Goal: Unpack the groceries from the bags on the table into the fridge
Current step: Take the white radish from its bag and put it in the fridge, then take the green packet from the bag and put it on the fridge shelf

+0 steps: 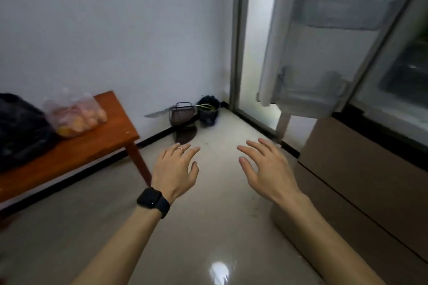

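Observation:
A clear plastic bag (pixel 76 115) with round orange and pink produce sits on the wooden table (pixel 97 143) at the left. A black bag (pixel 20 129) lies beside it at the frame's left edge. The fridge (pixel 398 90) stands at the right with its upper door (pixel 319 48) swung open; its shelves look blurred. Both hands hover over the floor between table and fridge. My left hand (pixel 176 166), with a ring and a black watch, is empty with fingers spread. My right hand (pixel 266 169) is also empty, fingers apart.
Brown lower fridge drawers (pixel 361 180) jut out at the right. In the far corner on the floor stand a dark wire basket (pixel 181 114), a black bag with greens (pixel 208 111) and a knife-like blade (pixel 155 114). A frosted glass door (pixel 252 53) is behind. Glossy tiled floor (pixel 208 227) lies below.

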Motion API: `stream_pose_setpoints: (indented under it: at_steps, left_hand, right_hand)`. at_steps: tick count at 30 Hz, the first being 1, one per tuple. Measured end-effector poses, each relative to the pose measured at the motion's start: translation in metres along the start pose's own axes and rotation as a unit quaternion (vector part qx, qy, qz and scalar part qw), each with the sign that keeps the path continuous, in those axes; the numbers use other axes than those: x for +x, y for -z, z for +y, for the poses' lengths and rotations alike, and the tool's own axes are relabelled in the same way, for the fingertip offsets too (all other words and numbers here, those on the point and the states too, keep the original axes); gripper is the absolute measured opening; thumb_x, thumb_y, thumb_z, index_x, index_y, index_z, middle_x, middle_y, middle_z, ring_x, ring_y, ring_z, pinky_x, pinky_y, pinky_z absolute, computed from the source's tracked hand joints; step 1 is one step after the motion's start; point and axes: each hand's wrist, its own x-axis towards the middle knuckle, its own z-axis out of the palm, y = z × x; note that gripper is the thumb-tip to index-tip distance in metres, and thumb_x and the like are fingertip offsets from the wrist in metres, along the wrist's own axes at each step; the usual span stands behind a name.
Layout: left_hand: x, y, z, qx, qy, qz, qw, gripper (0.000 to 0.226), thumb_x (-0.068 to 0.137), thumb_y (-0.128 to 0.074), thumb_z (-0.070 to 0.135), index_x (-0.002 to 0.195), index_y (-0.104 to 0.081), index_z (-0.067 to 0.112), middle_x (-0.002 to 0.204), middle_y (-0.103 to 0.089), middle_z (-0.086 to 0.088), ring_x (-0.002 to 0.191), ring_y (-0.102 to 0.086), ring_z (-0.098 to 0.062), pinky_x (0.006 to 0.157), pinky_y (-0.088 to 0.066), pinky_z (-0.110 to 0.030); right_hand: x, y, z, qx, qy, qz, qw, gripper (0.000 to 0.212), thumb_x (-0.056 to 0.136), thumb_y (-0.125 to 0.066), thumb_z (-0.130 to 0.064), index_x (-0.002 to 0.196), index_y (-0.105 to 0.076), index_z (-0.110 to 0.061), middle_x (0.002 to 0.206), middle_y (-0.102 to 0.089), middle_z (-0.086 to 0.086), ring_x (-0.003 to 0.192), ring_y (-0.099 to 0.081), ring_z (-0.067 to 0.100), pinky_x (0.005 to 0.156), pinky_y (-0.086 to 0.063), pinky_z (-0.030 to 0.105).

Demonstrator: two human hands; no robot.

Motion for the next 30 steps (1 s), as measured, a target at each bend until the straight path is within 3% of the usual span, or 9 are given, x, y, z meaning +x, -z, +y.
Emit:
stream_pose_setpoints:
  at_steps: [7,15,21,30]
  left_hand:
    - [-0.109,0.049,-0.204,0.017,0.169,0.026,0.985,0.047,0.095,-0.051,0.040,0.141,-0.051,0.033,0.146,-0.052,0.003,0.138,-0.041,-0.021,0.115,-0.031,-0.043]
    - [-0.220,0.086,-0.410,0.009,0.283,0.031,0.959,0.049,0.098,-0.047,0.043,0.147,-0.043,0.035,0.150,-0.047,0.004,0.140,-0.037,-0.019,0.116,-0.028,-0.038]
    - [-0.286,0.094,-0.514,-0.009,0.344,0.034,0.938,0.049,0.097,-0.050,0.040,0.145,-0.046,0.032,0.147,-0.049,0.004,0.137,-0.040,-0.018,0.113,-0.029,-0.036]
    - [-0.327,0.082,-0.648,-0.008,0.421,0.016,0.907,0.049,0.093,-0.054,0.038,0.142,-0.051,0.031,0.139,-0.057,0.004,0.127,-0.051,-0.020,0.103,-0.044,-0.040]
  right_hand:
    - [0.030,-0.090,-0.208,0.028,0.141,-0.048,0.989,0.042,0.101,-0.041,-0.050,0.138,-0.056,-0.038,0.145,-0.054,-0.011,0.143,-0.034,0.016,0.116,-0.032,0.039]
    - [0.036,-0.180,-0.420,0.059,0.219,-0.096,0.969,0.043,0.101,-0.042,-0.050,0.142,-0.051,-0.038,0.149,-0.049,-0.012,0.145,-0.030,0.015,0.118,-0.025,0.034]
    - [0.039,-0.238,-0.532,0.092,0.265,-0.143,0.949,0.044,0.101,-0.043,-0.051,0.142,-0.051,-0.036,0.149,-0.049,-0.012,0.145,-0.031,0.015,0.119,-0.029,0.039]
    - [0.070,-0.339,-0.642,0.107,0.309,-0.216,0.920,0.044,0.101,-0.042,-0.050,0.143,-0.050,-0.037,0.148,-0.050,-0.011,0.145,-0.030,0.015,0.119,-0.031,0.040]
